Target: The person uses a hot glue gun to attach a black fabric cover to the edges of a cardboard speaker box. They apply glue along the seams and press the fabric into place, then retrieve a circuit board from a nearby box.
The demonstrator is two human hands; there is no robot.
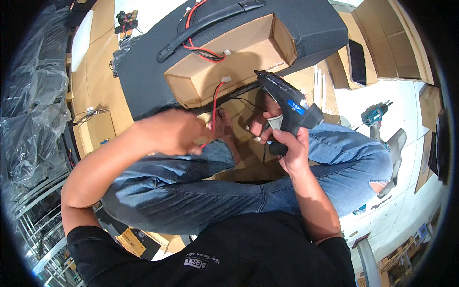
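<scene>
My right hand point(294, 150) is closed around the handle of a black glue gun point(282, 93), its nozzle pointing up and left toward an open brown box-shaped tray point(181, 88). My left hand point(172, 131) is closed by a red wire point(214, 103) and appears to grip its lower end; the fingertips are partly hidden. At the wire's upper end, a white connector point(225, 79) lies against the tray's inner floor. Another red and black wire pair point(203, 52) hangs over the tray's far wall. The tray is set in the side of a large dark grey case point(143, 91).
A black carrying handle point(210, 28) arches across the case. On the right are a phone point(356, 62) on cardboard, an open carton point(389, 38), and a teal cordless drill point(375, 117) on the floor. Plastic-wrapped goods point(36, 105) and metal racks point(43, 225) stand at left.
</scene>
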